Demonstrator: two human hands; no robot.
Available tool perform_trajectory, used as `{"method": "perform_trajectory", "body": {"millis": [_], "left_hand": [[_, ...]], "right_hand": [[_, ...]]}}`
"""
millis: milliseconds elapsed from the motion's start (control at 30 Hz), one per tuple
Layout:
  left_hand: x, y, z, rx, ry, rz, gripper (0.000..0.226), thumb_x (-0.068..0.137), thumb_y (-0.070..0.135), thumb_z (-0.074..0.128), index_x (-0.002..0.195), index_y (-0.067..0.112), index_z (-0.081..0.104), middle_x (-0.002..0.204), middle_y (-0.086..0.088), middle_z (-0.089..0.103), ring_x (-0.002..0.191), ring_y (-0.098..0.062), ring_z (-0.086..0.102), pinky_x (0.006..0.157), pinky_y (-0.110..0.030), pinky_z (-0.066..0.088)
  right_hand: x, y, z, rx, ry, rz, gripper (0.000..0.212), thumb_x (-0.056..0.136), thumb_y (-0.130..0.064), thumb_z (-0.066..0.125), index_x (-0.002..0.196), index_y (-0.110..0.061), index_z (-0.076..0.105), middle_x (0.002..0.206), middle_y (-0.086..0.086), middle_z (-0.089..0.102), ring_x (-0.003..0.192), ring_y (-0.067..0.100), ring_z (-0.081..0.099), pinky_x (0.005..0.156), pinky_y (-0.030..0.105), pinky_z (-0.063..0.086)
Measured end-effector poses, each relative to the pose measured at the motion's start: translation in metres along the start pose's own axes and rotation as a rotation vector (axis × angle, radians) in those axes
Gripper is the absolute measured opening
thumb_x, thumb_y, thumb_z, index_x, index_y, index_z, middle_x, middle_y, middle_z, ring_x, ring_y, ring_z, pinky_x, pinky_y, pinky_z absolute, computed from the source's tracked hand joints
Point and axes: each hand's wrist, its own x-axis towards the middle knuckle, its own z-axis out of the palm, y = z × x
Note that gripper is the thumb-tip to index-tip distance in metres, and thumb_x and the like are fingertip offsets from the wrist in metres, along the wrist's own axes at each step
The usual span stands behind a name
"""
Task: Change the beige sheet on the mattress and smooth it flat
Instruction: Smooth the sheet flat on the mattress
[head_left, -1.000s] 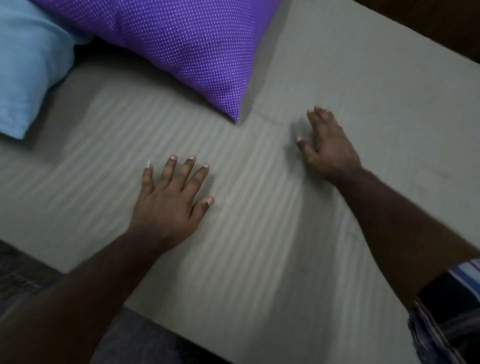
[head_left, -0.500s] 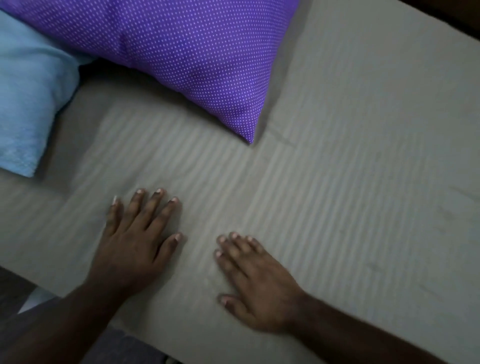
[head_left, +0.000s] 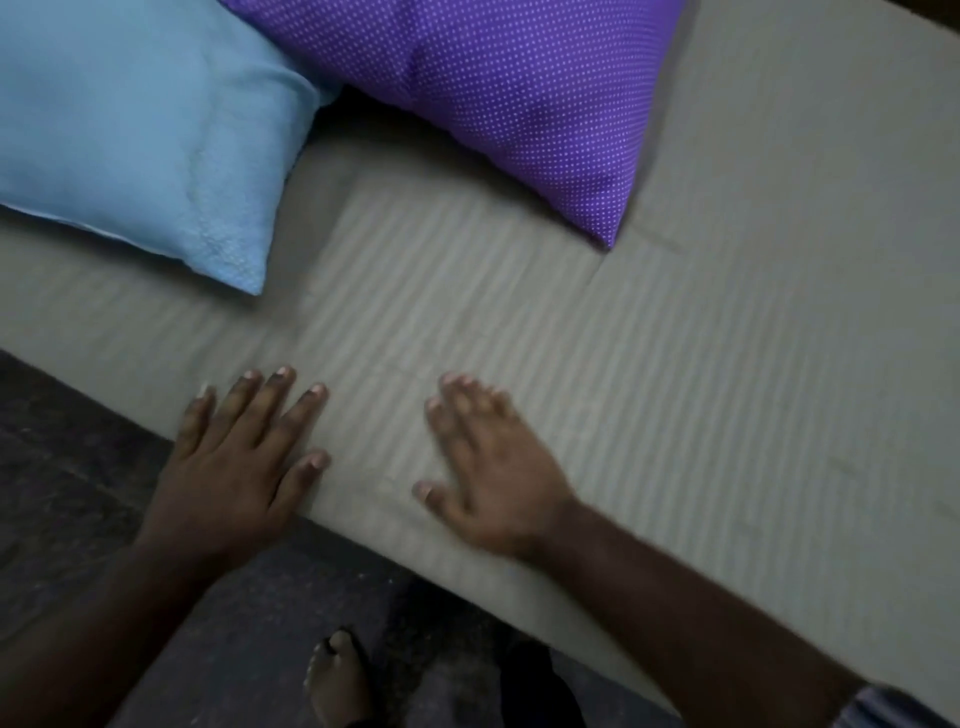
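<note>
The beige sheet (head_left: 727, 332) lies spread over the mattress, with faint ridged stripes across its middle. My left hand (head_left: 234, 467) presses flat on the sheet at the near edge, fingers spread and straight. A short way to its right, my right hand (head_left: 493, 478) lies flat on the sheet too, fingers extended and slightly blurred. Neither hand holds any fabric.
A light blue pillow (head_left: 140, 124) rests on the sheet at the upper left. A purple dotted pillow (head_left: 493, 88) lies beside it at the top centre. Dark floor (head_left: 67, 493) runs along the mattress's near edge, where a bare foot (head_left: 337, 680) stands.
Both hands slid back toward the near edge of the mattress. The right hand came in from the far right and now lies beside the left. The view shifted left.
</note>
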Motion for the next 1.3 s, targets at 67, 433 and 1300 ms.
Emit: {"method": "perform_trajectory", "body": {"millis": [67,433,1300], "left_hand": [[-0.013,-0.018,-0.004,0.004,-0.011,-0.002,0.067,0.096,0.054,0.032,0.156,0.023,0.037,0.162,-0.008,0.033,0.15,-0.034,0.028,0.12,-0.06,0.018],[0.018,-0.013,0.002,0.06,0.013,0.231,0.064,0.101,0.059,0.023,0.157,0.029,0.034,0.163,-0.006,0.032,0.15,-0.034,0.029,0.121,-0.058,0.017],[0.044,-0.019,-0.015,-0.197,0.191,0.273,0.06,0.097,0.045,0.04,0.145,0.011,0.052,0.147,-0.011,0.054,0.14,-0.035,0.045,0.113,-0.057,0.034]], "right_hand": [[-0.013,-0.045,0.002,0.018,-0.044,-0.124,0.078,0.099,-0.06,0.036,0.157,-0.009,0.03,0.166,0.015,0.02,0.154,0.031,0.014,0.124,0.049,0.014],[0.002,-0.073,0.01,-0.084,0.0,0.337,0.086,0.094,-0.072,0.027,0.159,-0.017,0.025,0.167,0.014,0.016,0.154,0.034,0.013,0.122,0.055,0.014],[-0.017,-0.042,-0.026,0.185,0.226,0.481,0.071,0.098,-0.053,0.043,0.153,-0.008,0.038,0.158,0.01,0.039,0.15,0.024,0.029,0.12,0.046,0.03]]}}
